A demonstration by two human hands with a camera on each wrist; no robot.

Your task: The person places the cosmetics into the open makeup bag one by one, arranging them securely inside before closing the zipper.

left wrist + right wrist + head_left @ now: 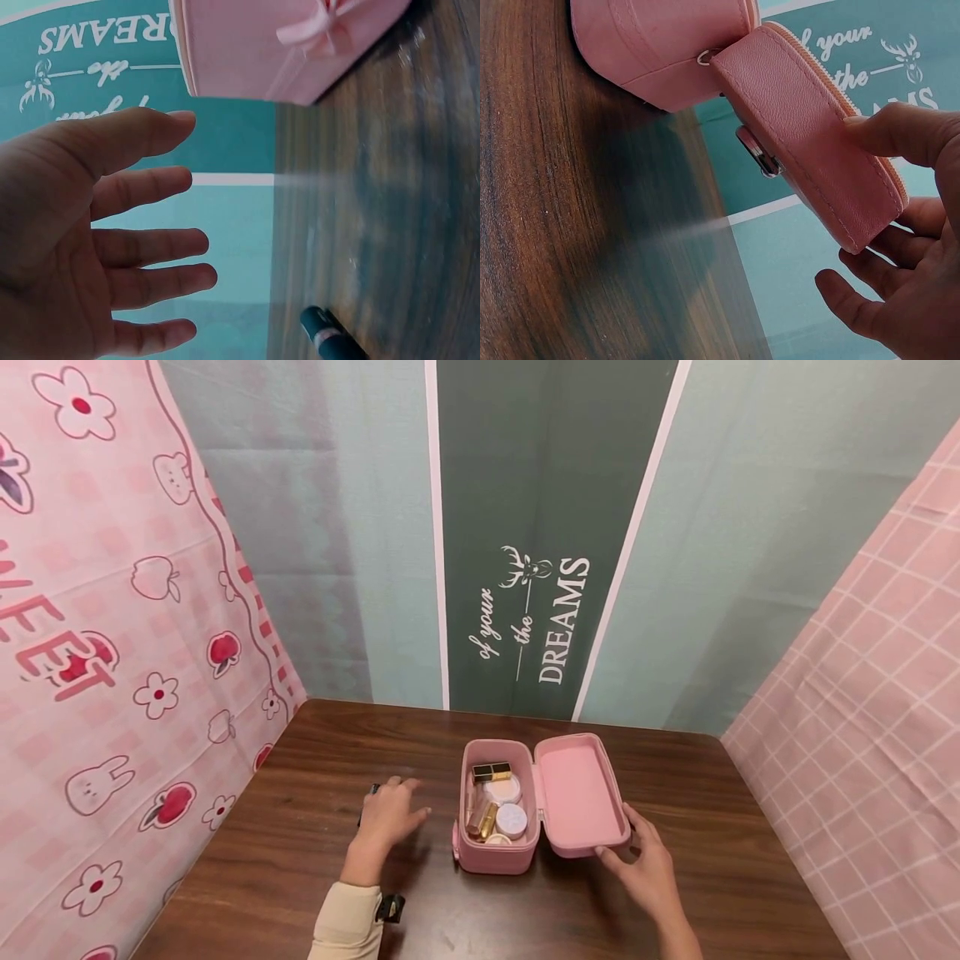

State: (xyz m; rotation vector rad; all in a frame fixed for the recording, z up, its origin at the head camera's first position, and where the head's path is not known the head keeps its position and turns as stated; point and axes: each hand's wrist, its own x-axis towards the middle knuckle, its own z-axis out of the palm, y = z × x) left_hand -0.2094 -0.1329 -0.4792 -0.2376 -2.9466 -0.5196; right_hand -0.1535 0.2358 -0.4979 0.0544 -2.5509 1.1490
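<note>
A pink makeup case stands on the table, its lid swung over to the right. Inside lie a black-and-gold lipstick, round white containers and slim tubes. My right hand grips the lid's outer corner, thumb on one side and fingers beneath, as the right wrist view shows on the lid. Left of the case, my left hand hovers with fingers extended, holding nothing. A dark tube with a pale band lies near it, partly hidden in the head view.
The brown wooden table is bordered by a green curtain at the back. Patterned pink cloths hang on the left and right. A pink bow decorates the case's left side.
</note>
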